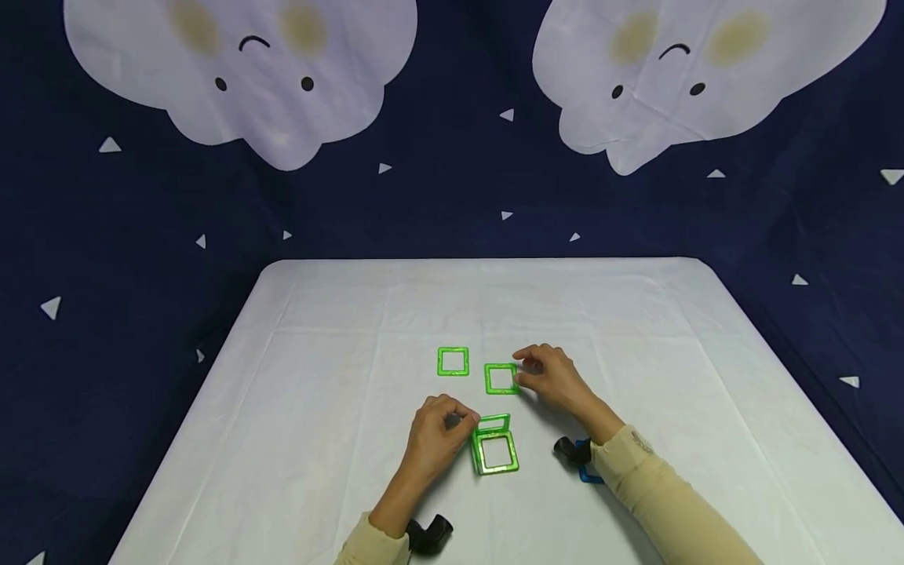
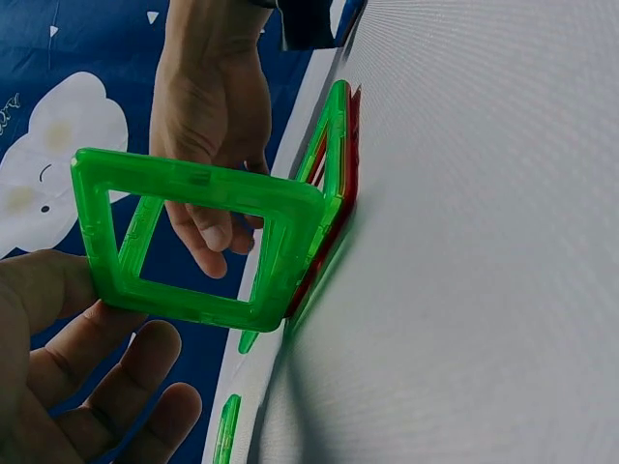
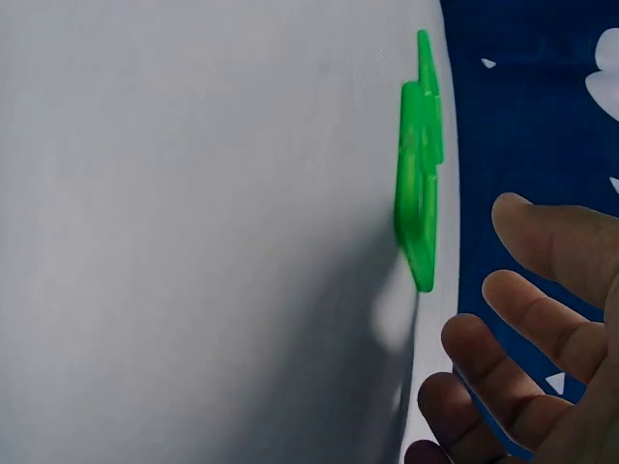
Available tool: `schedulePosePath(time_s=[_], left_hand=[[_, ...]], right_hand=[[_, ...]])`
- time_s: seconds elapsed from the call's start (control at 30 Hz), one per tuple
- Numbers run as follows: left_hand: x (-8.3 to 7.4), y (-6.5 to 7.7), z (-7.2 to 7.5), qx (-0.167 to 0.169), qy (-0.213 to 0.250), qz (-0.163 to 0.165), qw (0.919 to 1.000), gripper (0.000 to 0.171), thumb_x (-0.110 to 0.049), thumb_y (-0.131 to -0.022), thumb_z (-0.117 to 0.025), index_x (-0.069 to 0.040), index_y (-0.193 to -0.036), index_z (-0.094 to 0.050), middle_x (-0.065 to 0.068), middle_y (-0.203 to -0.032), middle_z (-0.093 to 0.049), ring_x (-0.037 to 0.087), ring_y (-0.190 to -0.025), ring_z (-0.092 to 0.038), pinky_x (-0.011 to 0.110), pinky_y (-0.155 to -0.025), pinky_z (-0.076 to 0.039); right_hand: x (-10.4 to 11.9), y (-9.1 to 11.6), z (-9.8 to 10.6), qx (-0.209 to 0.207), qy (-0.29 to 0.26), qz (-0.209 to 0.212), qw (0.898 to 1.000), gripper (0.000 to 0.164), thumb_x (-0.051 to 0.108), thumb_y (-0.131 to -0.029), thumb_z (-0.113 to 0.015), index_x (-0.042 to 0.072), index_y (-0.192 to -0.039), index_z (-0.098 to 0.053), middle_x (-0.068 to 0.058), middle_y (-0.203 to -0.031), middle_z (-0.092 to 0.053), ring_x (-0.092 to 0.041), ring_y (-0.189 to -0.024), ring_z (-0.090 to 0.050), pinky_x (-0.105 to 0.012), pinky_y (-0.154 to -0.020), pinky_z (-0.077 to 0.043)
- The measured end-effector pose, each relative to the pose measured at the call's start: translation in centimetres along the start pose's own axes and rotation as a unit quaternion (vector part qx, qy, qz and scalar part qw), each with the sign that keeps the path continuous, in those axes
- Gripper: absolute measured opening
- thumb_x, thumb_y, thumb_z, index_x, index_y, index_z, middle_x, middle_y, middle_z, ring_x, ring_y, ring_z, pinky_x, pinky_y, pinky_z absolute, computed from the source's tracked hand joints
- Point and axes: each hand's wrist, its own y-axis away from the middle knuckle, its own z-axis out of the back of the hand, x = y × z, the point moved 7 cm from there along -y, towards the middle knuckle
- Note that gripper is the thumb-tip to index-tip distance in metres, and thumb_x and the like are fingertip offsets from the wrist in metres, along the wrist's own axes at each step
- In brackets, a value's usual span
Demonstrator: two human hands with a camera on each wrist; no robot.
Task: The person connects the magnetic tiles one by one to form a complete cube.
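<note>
In the head view my left hand [image 1: 436,435] is at the left edge of a small build of green square magnetic tiles [image 1: 497,467]. Its thumb and finger pinch the corner of an upright green frame tile [image 2: 193,174], seen close in the left wrist view. A red tile [image 2: 350,184] shows along the build's base. Beyond the build, my right hand [image 1: 554,377] has thumb and fingers spread beside a loose green square tile [image 1: 501,391]. In the right wrist view its fingers [image 3: 522,309] hold nothing, and green tiles [image 3: 414,164] lie in front of them.
Another green square tile [image 1: 453,373] lies farther back on the white table [image 1: 318,408]. A blue tile [image 1: 590,475] is partly hidden under the right forearm. Dark wrist cameras [image 1: 431,537] hang below both wrists. A navy cloth [image 1: 452,212] with clouds stands behind the table.
</note>
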Motion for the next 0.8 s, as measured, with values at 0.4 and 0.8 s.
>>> schedulePosePath(time_s=[0.4,0.8], left_hand=[[0.0,0.0,0.0,0.001,0.002,0.0,1.0,0.007,-0.018,-0.08,-0.071,-0.019,-0.073,-0.071,-0.006,-0.077,-0.067,0.011,-0.08,-0.055,0.022,-0.071,-0.039],[0.1,0.0,-0.1,0.003,0.001,0.004,1.0,0.007,-0.019,-0.08,-0.072,-0.019,-0.073,-0.07,-0.006,-0.077,-0.066,0.011,-0.079,-0.053,0.021,-0.069,-0.037]], right_hand=[[-0.5,-1.0,-0.4,0.022,0.053,-0.009,0.998,0.038,0.025,-0.078,-0.075,0.014,-0.113,-0.067,-0.008,-0.097,-0.063,-0.023,-0.088,-0.05,-0.04,-0.082,-0.036],[-0.7,-1.6,-0.9,0.029,0.091,0.009,0.995,0.038,0.027,-0.077,-0.076,0.016,-0.112,-0.069,-0.004,-0.095,-0.062,-0.019,-0.083,-0.047,-0.035,-0.076,-0.033]])
